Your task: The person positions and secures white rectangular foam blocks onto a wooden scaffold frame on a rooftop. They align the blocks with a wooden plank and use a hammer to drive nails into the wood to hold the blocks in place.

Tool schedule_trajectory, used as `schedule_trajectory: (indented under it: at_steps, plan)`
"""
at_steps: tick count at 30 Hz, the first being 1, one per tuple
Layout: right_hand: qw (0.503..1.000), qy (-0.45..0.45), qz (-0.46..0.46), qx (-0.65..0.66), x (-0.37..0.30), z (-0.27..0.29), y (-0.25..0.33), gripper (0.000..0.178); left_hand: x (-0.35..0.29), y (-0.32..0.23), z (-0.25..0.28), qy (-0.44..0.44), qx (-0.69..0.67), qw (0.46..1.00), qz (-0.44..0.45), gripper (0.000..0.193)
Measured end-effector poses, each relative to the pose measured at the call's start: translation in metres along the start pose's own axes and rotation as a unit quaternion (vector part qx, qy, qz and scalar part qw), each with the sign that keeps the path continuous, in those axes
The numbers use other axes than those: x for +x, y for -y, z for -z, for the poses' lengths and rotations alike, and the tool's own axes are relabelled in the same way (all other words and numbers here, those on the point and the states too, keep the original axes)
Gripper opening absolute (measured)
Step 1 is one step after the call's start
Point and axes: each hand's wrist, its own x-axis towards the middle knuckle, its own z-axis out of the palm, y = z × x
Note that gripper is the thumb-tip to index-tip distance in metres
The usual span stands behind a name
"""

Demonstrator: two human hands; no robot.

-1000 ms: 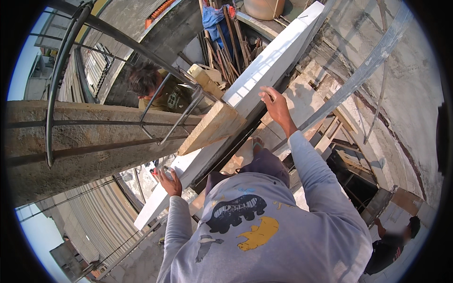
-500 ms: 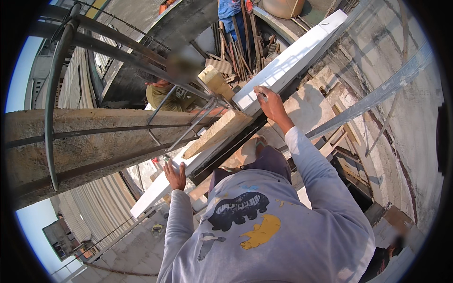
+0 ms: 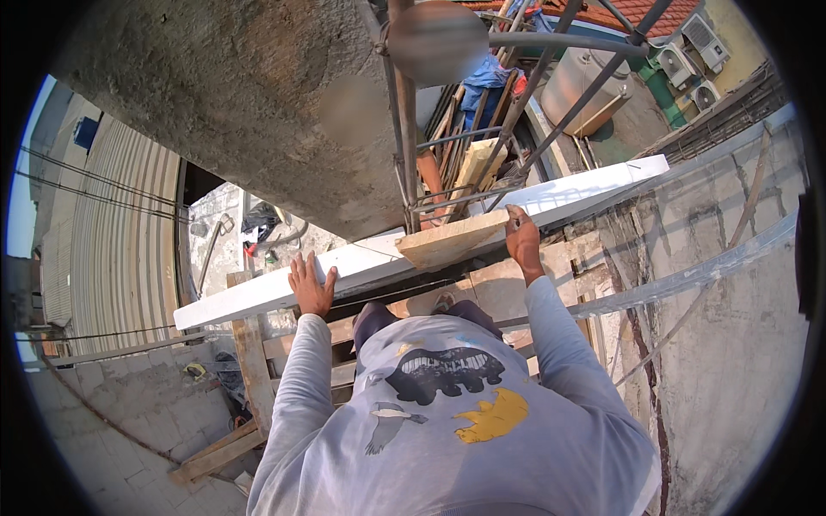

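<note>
A long white beam [image 3: 228, 304] runs across in front of me, rising toward the right. My left hand [image 3: 311, 285] lies on its near edge, fingers spread and holding nothing. A short, rough wooden board [image 3: 456, 239] rests against the beam near its middle. My right hand [image 3: 523, 245] is closed at the board's right end, fingers bent over the edge; whether something small is also in them is hidden. Beyond the board stands a cage of steel reinforcing bars [image 3: 403, 129], with a yellowish timber block [image 3: 476, 172] next to it.
Another person's forearm [image 3: 431, 182] reaches down behind the bars. A rough concrete slab [image 3: 232, 103] fills the upper left. Wooden planks [image 3: 249, 365] lie below the beam. At right are a concrete wall [image 3: 731, 344] and a slanting metal strip [image 3: 688, 277].
The view has swung, so the beam now lies more level. My right hand has gone from above the beam to the wooden board's end. My left hand stays on the beam.
</note>
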Motion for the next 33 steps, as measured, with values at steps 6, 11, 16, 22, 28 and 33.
schedule_trajectory:
  at_steps: [6, 11, 16, 22, 28, 33]
  plan:
    - [0.975, 0.078, -0.061, 0.201, 0.044, 0.041, 0.030, 0.035, -0.009, 0.001, 0.003, -0.059, -0.035, 0.998, -0.006, 0.073]
    - [0.951, 0.003, -0.030, 0.309, 0.072, 0.118, 0.138, 0.048, 0.001, -0.010, 0.014, -0.121, -0.072, 0.989, -0.037, 0.060]
    - [0.936, 0.103, -0.009, 0.336, 0.086, 0.134, 0.193, 0.055, 0.007, 0.011, 0.029, -0.113, -0.101, 0.988, -0.005, 0.047]
    - [0.926, 0.255, -0.083, 0.266, 0.125, 0.156, 0.178, 0.072, 0.022, 0.014, 0.021, -0.065, -0.128, 0.990, -0.012, 0.044]
    - [0.924, 0.351, -0.117, 0.096, 0.127, 0.137, 0.251, 0.089, 0.028, 0.014, 0.021, -0.029, -0.122, 0.992, -0.005, 0.041]
    - [0.889, 0.434, -0.140, -0.038, 0.151, 0.142, 0.256, 0.095, 0.031, 0.013, 0.021, -0.002, -0.122, 0.992, 0.005, 0.042]
